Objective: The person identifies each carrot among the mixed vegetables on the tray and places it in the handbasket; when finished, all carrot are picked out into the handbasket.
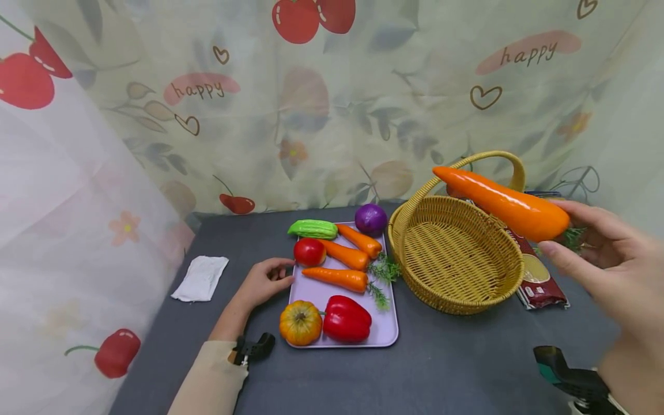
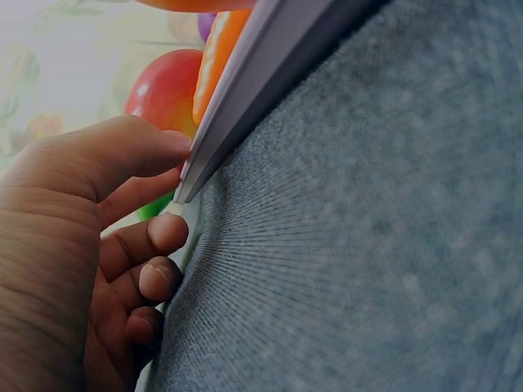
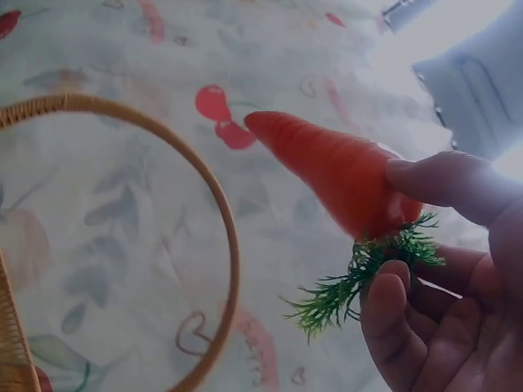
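Note:
My right hand (image 1: 607, 253) pinches a large orange carrot (image 1: 508, 202) by its thick end, tip pointing left. Its green leaves (image 3: 368, 269) hang by my fingers in the right wrist view. In the head view the carrot overlaps the back of a round wicker basket (image 1: 461, 305) with a tall handle. At the left edge of a lilac tray (image 1: 384, 337), my left hand (image 1: 267, 282) rests with thumb and forefinger at the rim, fingers loosely bent. On the tray lie several carrots (image 1: 337, 278), a red apple-like fruit (image 1: 309, 252), a red bell pepper (image 1: 346, 319) and a small orange pumpkin (image 1: 301, 323).
A green ridged gourd (image 1: 313, 229) and a purple onion-like ball (image 1: 370, 219) lie at the tray's far edge. Behind the basket's right side is a dark red packet (image 1: 542, 282). A white tissue pack (image 1: 200, 278) lies at left; a printed cloth (image 1: 332, 144) hangs behind.

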Demonstrator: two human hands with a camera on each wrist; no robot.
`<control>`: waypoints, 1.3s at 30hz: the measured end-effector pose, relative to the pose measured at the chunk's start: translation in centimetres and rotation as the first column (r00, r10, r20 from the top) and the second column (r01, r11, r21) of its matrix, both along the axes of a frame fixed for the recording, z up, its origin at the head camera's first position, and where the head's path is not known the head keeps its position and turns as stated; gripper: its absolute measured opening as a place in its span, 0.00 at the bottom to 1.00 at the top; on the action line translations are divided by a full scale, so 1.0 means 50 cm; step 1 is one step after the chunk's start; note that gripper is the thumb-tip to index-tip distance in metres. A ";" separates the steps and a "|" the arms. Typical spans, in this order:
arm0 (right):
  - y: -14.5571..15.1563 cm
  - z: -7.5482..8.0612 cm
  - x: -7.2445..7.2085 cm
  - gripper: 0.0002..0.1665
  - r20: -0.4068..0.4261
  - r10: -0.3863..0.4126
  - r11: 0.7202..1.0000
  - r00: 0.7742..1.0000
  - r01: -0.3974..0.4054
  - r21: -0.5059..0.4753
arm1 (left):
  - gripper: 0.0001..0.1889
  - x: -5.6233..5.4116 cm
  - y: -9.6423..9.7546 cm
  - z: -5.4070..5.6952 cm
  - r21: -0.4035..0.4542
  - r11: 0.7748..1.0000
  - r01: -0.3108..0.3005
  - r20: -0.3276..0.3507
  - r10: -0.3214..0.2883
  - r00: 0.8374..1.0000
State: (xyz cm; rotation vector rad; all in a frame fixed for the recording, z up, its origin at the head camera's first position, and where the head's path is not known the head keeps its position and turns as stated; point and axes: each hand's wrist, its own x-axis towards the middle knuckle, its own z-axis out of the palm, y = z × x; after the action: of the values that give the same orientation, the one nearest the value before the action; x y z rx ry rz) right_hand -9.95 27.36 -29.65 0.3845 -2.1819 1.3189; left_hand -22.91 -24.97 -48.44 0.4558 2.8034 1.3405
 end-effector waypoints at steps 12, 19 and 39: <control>0.109 -0.036 -0.026 0.35 -0.005 -0.119 0.992 0.993 0.119 -0.045 | 0.16 -0.002 -0.001 -0.003 0.002 1.000 -0.002 0.005 0.002 1.000; 0.137 -0.046 -0.043 0.35 0.061 -0.112 0.993 0.992 0.113 -0.023 | 0.16 -0.003 0.001 -0.003 0.004 1.000 -0.006 -0.003 0.006 1.000; 0.132 -0.112 -0.147 0.42 0.460 -0.227 0.939 0.859 0.068 0.337 | 0.15 -0.008 -0.002 -0.011 0.008 1.000 -0.019 0.011 0.019 1.000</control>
State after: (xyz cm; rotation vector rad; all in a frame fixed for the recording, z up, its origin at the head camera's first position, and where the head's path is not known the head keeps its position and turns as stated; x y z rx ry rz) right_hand -17.30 33.96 -35.26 -0.0251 -2.7984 1.0664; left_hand -23.32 -25.06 -49.00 0.4217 2.8017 1.3540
